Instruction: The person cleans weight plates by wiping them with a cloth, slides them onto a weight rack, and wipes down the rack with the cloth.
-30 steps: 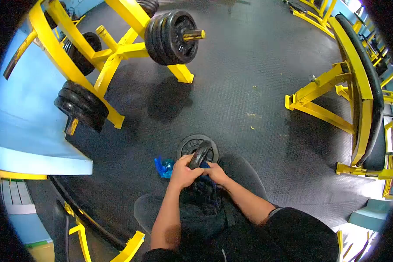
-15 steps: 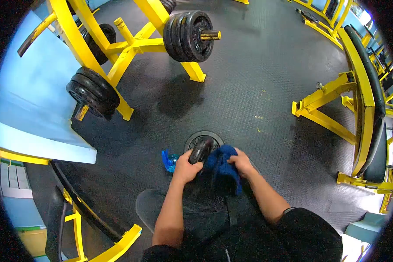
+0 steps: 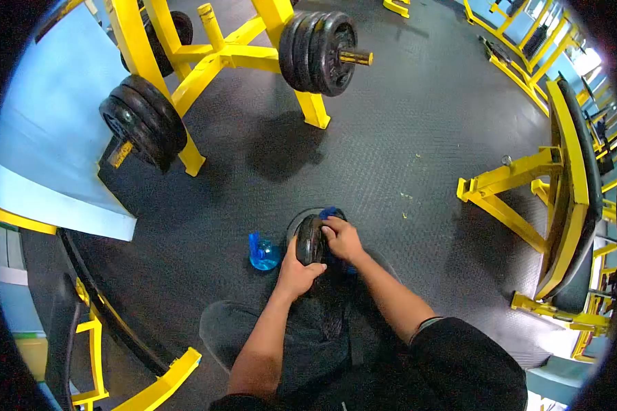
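The floor plate [image 3: 295,222] risked being struck by the smaller weight plate [image 3: 311,241], held upright between 2 hands, should the left hand [image 3: 300,272], clamped on its edge, be loosened. The bottle [image 3: 264,256] could be knocked sideways. Any support underneath was hidden. The blue cloth [image 3: 328,212] was mostly covered by the right hand [image 3: 343,241]; whether its bent fingers gripped cloth could not be told.

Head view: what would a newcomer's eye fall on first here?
The bright yellow weight rack at upper left, loaded with black weight plates, probably catches the eye first. Then, low in the middle, the left hand grips a single plate and the right hand holds a blue cloth at its edge.
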Demonstrator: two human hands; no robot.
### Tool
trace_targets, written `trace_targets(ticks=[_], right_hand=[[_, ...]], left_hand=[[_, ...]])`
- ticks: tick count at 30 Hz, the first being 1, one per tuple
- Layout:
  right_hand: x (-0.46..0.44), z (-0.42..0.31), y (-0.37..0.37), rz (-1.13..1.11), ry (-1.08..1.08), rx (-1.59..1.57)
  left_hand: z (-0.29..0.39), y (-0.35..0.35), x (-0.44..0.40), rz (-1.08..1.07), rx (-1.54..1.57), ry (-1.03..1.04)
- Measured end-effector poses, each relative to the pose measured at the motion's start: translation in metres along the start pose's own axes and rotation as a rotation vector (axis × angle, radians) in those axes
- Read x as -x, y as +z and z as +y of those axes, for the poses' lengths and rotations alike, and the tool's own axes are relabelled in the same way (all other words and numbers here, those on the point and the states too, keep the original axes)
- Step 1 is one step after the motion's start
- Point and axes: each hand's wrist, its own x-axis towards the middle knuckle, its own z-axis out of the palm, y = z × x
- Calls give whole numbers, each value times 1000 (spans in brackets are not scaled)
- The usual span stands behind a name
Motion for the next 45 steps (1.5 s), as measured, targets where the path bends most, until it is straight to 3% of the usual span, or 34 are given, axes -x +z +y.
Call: trace_targets(ticks=[5,8,9,12,16,19,25,27,31,32,35,36,37,38,41,43,45], right_hand=[[15,21,30,13,-114,-139],[14,5,37,22,-141,73],[12,3,37,14,-163,129],[11,-8,31,-61,-114,189],[10,-11,30,-118,-43,212],[9,-6,25,-142,-29,142],[2,-19,11,-300,157,113],[-1,-21,11,-355,182,165],[-8,-37,-4,-423,239,75],[-4,-49,-11,-301,168,110],[2,-89,-57,-214,24,69],[12,-100,-67,-173,136,-31],[24,-112,-75,-133,243,-135],[39,-120,-82,-190,492,-288],[49,-184,-128,-408,1243,-802],[63,-213,-138,-558,1262,-1115],[49,-276,-172,-611,1309,-1117]], left_hand=[[2,2,-1,52,312,-79],[-4,2,-5,189,210,-97],[2,-3,-3,181,218,-199],[4,-4,17,252,434,-409],[5,9,34,302,446,-446],[28,10,20,226,121,-384],[57,20,3,316,93,-485],[48,24,8,316,136,-451],[66,21,7,307,406,-629],[62,22,11,326,448,-665],[94,17,23,371,582,-726],[115,10,34,372,662,-777],[130,3,51,343,548,-756],[148,-4,68,319,434,-723],[276,-23,93,357,491,-810],[331,-41,119,299,461,-680],[357,-59,142,153,642,-733]])
